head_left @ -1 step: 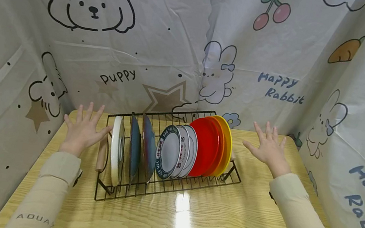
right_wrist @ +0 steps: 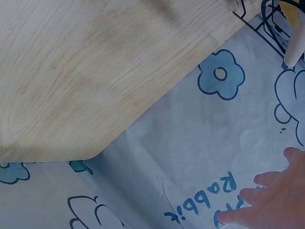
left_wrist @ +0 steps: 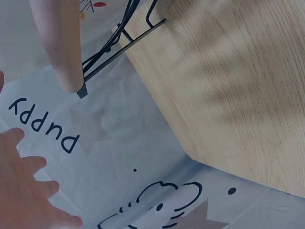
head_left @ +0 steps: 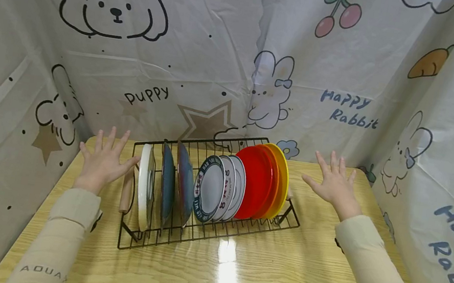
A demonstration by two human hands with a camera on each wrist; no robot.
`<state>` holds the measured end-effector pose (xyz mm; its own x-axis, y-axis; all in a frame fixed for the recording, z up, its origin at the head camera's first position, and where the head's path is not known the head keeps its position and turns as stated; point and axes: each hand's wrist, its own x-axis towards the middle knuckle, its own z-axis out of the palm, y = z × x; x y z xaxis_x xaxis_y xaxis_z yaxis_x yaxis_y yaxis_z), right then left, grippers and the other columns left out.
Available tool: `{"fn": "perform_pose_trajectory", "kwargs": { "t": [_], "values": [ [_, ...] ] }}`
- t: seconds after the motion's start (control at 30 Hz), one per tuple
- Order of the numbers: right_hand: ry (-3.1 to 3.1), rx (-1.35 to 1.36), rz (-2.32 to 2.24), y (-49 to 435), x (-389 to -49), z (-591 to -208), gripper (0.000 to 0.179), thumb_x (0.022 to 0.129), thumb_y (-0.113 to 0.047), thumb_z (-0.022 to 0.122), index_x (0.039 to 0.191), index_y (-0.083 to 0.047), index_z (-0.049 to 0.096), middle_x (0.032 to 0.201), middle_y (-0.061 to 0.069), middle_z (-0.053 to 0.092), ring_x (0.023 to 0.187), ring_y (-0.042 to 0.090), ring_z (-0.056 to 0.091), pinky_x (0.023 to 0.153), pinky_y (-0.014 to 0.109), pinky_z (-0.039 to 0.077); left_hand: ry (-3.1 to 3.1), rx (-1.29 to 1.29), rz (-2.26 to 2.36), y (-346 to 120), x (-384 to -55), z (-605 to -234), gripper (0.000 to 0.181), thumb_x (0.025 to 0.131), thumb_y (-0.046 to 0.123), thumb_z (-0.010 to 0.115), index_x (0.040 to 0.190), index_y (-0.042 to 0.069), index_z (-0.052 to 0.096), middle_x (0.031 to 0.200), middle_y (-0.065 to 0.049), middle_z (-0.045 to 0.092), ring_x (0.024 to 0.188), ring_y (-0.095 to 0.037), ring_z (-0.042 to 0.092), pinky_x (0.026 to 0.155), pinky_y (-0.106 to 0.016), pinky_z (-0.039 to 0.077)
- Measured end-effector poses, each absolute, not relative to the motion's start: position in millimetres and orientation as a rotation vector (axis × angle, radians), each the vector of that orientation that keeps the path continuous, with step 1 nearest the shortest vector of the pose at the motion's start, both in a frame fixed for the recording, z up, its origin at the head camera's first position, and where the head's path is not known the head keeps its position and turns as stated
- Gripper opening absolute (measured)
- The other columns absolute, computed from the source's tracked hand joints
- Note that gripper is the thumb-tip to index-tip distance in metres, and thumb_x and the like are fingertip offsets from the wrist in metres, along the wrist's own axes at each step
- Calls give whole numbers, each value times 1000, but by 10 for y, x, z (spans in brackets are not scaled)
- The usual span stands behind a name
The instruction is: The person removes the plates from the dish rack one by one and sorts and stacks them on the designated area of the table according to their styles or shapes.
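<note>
My left hand (head_left: 102, 164) is held with fingers spread beside the left end of a black wire dish rack (head_left: 212, 236), its thumb near the wooden handle (head_left: 126, 193). Off the rack's right end, my right hand (head_left: 333, 184) is spread the same way, holding nothing. Plates stand on edge in the rack. From the left come a thick white plate (head_left: 141, 192), two dark blue plates (head_left: 166, 184), several white plates with a patterned front one (head_left: 210, 188), then a red plate (head_left: 250, 182), an orange-red plate (head_left: 274, 188) and a yellow plate (head_left: 284, 185).
The rack stands on a light wooden table (head_left: 277, 273), toward its back edge. A white printed curtain (head_left: 218, 26) hangs behind the table and along both sides. A bright light reflection falls on the tabletop in front of the rack.
</note>
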<state>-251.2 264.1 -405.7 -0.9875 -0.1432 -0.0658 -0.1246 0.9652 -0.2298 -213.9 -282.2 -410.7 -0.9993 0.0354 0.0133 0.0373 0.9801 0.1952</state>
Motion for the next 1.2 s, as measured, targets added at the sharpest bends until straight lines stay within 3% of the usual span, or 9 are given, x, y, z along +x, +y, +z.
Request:
{"fn": "perform_pose_trajectory", "kwargs": {
  "t": [0.3,0.57,0.7,0.87,0.97,1.2],
  "values": [
    [3037,-215,-356,2629,-2512,-4060,84,85,-69,33,148,-22,2,149,21,-12,133,46,-12,95,67,-11,-3118,-52,-328,-2818,-2137,-4101,80,89,66,26,147,22,-6,149,-21,-13,131,-46,-18,88,-72,-13],
    [3168,-493,-551,2583,-2553,-4094,69,92,-40,52,146,-10,21,144,25,25,130,43,24,101,60,20,-2973,21,-498,-2822,-2057,-4089,87,88,64,33,147,12,-5,149,-22,-13,133,-48,-6,91,-74,-1],
    [3051,-542,-839,2519,-2573,-4131,63,92,-26,55,142,-1,26,140,27,32,125,44,32,100,56,26,-2891,7,-735,-2783,-1974,-4094,87,90,55,44,147,9,-4,149,-26,-1,132,-50,7,96,-68,10],
    [2884,-502,-1040,2448,-2582,-4212,55,93,-19,55,138,4,32,131,30,42,116,45,43,94,54,36,-2874,28,-989,-2713,-1809,-4135,87,91,47,50,145,0,1,145,-33,11,129,-52,15,100,-62,17],
    [2792,-493,-1101,2407,-2568,-4256,52,93,-16,54,135,7,35,127,31,45,111,44,49,89,50,42,-2909,71,-1073,-2667,-1695,-4174,81,92,38,51,142,-8,8,140,-37,20,125,-52,24,97,-60,25],
    [2638,-511,-1187,2309,-2536,-4374,46,93,-10,51,132,12,38,122,32,49,106,43,54,83,47,47,-2900,193,-1276,-2573,-1499,-4313,68,92,24,55,139,-10,21,130,-36,38,115,-47,45,87,-50,43]
  ]
}}
